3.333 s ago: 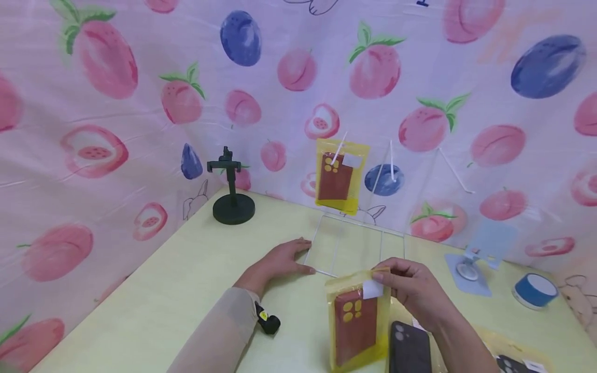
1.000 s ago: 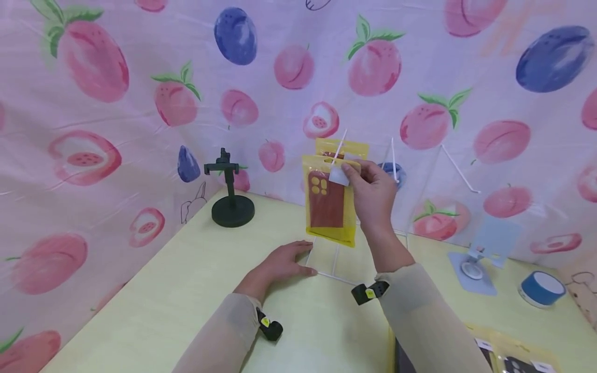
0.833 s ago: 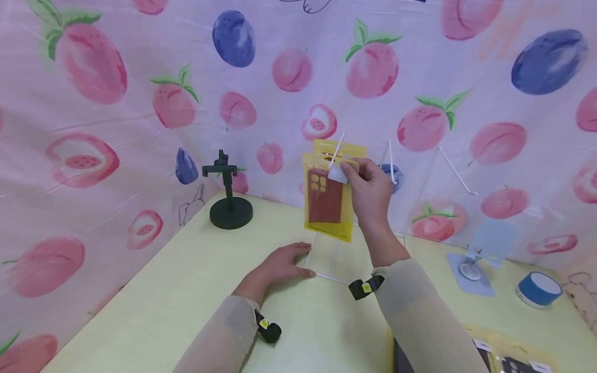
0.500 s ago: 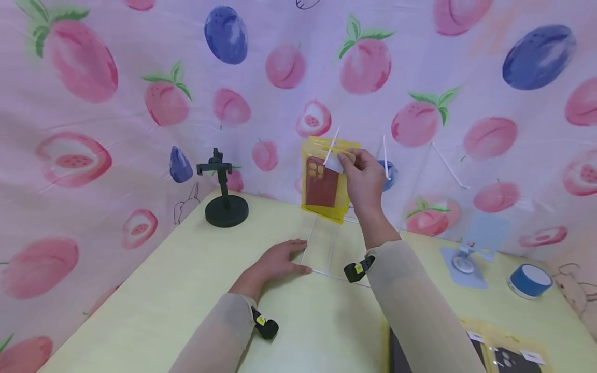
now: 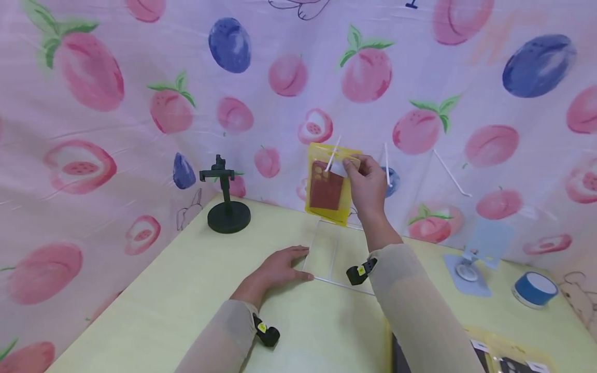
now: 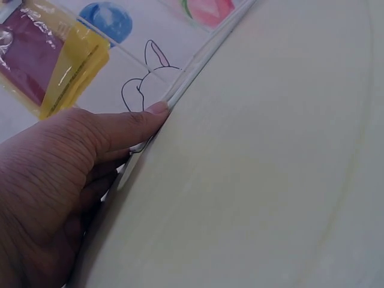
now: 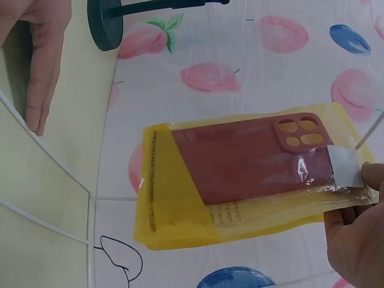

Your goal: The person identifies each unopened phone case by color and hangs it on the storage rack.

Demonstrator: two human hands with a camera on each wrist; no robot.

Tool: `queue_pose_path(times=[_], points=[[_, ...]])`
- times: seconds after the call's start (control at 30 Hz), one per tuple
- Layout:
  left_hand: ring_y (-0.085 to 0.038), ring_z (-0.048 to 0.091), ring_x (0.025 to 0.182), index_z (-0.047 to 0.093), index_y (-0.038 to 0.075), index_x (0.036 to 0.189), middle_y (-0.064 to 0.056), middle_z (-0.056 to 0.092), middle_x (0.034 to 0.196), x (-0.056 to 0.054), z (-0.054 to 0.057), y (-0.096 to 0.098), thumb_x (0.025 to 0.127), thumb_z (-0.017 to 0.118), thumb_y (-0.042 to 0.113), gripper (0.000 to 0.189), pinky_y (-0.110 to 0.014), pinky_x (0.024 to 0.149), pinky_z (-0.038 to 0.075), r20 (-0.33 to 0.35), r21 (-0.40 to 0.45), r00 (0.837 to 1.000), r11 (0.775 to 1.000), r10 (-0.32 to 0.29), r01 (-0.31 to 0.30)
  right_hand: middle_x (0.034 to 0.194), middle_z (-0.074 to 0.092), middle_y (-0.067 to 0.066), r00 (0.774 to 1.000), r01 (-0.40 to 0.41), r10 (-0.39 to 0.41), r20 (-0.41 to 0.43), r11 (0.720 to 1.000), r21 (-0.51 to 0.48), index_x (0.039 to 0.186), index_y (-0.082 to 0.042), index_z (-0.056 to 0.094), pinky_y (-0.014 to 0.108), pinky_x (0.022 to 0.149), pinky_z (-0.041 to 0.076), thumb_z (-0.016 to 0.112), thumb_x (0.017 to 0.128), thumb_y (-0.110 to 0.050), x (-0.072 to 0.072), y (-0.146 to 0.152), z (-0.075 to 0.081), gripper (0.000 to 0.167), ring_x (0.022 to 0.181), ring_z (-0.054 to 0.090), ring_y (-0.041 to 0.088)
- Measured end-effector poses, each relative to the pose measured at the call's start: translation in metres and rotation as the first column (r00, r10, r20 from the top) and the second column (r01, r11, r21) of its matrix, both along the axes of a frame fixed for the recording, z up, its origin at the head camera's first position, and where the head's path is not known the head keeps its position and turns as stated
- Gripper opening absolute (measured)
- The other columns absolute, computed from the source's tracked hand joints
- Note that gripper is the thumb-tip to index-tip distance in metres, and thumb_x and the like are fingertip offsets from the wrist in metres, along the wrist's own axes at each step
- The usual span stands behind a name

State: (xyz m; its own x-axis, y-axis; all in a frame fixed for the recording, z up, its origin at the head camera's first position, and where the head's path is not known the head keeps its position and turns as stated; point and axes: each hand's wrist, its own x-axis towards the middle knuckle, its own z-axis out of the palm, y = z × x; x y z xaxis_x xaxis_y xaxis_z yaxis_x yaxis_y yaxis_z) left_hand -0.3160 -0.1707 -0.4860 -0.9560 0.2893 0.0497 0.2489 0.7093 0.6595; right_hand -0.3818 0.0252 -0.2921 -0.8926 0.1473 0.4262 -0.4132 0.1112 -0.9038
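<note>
Head view: the right hand (image 5: 368,186) pinched a clear-and-yellow plastic pouch (image 5: 328,181) holding a reddish-brown phone case (image 5: 325,196), seemingly threaded on a white metal hook (image 5: 333,154). Left wrist: the left hand (image 6: 60,168) touched the white wire rack (image 6: 204,60), probably a useful brace. Right wrist: left fingers straight; the pouch, gripped near one corner, seemed best slid back squarely.

The yellow pouch (image 7: 180,228) — reddish phone case (image 7: 246,159) inside — hangs slightly tilted on a white hook (image 5: 333,154).

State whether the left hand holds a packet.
No, the left hand touches the rack, while the right hand pinches a packet.
</note>
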Motion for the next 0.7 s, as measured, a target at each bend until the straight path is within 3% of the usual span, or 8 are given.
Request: queue_pose_path(times=[0.33,0.7], points=[[-0.026,0.034,0.146,0.049,0.016,0.150,-0.003,0.043,0.157,-0.001,-0.001,-0.002,0.085,0.077,0.048,0.078,-0.045,0.120,0.026,-0.017,-0.010,1.000,1.000,-0.006,0.006,0.108,0.073,0.000,0.999,0.051,-0.051,0.017,0.998,0.026,0.112,-0.014,0.070,0.029,0.093,0.051,0.076,0.090,-0.039,0.006,0.014,-0.017,0.034,0.103,0.064,0.013],[-0.025,0.035,0.146,0.049,0.016,0.151,-0.002,0.043,0.157,-0.003,-0.005,-0.001,0.085,0.077,0.049,0.078,-0.044,0.120,0.026,-0.017,-0.010,1.000,1.000,-0.010,0.009,0.089,0.072,-0.001,0.997,0.009,-0.009,0.074,1.000,0.010,0.100,-0.014,0.075,0.030,0.080,0.046,0.078,0.084,-0.051,0.025,0.049,-0.034,0.040,0.093,0.064,0.017]])
